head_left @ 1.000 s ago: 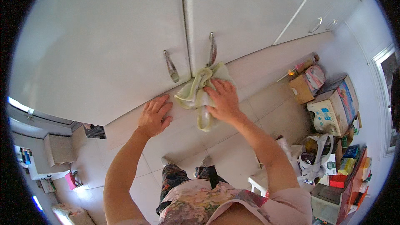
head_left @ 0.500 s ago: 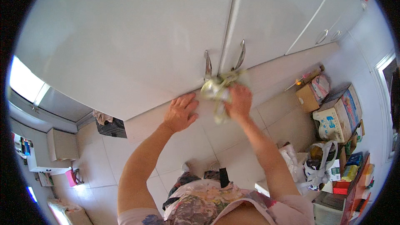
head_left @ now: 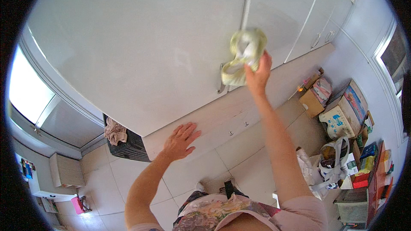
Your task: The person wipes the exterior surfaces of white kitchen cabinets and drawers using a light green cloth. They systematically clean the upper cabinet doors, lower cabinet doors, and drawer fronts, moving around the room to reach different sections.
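Note:
My right hand (head_left: 260,76) grips a crumpled yellow-and-white cloth (head_left: 252,42) against the tall white cabinet doors (head_left: 162,51). The cloth is slightly blurred and hangs in loose folds. It covers part of the seam between two doors and hides most of the handles there; one curved metal handle (head_left: 221,84) shows at its left edge. Lower and to the left, my left hand (head_left: 181,141) lies with its fingers spread on the pale lower panel (head_left: 209,124) of the cabinet, holding nothing.
Cardboard boxes (head_left: 312,102) and a white bag (head_left: 338,162) with goods crowd the right wall. At the cabinet's left end stands a dark crate (head_left: 128,145) with cloth in it. A pink stool (head_left: 78,205) sits far left on the tiled floor (head_left: 252,162).
My right hand has moved up with the cloth, from below the handles to over and above them. My left hand still rests on the lower panel. The view has shifted a little.

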### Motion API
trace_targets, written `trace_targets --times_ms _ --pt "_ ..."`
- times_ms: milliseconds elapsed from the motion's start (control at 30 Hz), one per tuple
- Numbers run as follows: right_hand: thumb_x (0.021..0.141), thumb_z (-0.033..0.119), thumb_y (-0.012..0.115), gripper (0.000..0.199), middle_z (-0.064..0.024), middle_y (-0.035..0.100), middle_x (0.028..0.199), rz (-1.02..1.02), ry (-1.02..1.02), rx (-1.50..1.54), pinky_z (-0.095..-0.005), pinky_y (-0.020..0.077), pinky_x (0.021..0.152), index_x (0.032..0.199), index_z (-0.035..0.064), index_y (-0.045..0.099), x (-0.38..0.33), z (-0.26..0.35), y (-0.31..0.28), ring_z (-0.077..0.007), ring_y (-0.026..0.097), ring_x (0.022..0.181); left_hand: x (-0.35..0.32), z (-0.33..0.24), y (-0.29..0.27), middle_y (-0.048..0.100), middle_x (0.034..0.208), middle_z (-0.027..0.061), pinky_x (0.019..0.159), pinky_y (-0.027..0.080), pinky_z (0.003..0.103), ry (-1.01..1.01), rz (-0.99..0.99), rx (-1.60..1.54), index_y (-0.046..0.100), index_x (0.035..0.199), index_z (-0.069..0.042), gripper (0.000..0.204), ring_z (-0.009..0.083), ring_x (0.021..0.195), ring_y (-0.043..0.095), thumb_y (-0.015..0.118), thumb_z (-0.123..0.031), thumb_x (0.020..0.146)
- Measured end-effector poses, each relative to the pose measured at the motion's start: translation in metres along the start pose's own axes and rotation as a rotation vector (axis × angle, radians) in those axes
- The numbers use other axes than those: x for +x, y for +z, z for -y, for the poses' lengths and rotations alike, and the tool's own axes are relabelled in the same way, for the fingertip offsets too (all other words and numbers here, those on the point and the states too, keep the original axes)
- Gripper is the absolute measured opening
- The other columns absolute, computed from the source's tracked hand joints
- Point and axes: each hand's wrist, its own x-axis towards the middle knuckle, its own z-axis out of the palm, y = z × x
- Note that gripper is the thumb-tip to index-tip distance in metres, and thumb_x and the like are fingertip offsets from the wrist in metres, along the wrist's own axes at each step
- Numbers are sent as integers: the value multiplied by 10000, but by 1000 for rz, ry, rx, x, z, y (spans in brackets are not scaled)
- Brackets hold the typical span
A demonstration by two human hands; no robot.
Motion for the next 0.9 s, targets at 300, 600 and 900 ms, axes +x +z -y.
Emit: trace_targets --times_ms 300,600,900 --pt "619 90 724 430 -153 579 1008 621 117 -330 -479 406 877 1025 17 601 -132 -37 -1 -372 524 958 4 -5 6 330 1445 115 1104 247 447 -11 -14 42 433 1333 -157 673 285 1336 304 704 -222 720" --pt "768 49 660 394 -145 575 1137 -3 255 551 -357 471 865 1134 -15 530 40 102 -21 -228 576 1012 -3 1 12 395 1395 105 1086 266 439 -9 -125 58 508 1263 -147 505 263 1313 334 570 -75 768" --pt "663 65 684 676 -218 419 1329 116 -52 85 -506 252 1057 1283 -6 425 -135 66 68 -426 336 1261 -2 2 15 452 1337 109 1077 297 439 17 -225 -84 543 1219 -122 495 270 1282 377 628 -137 731"
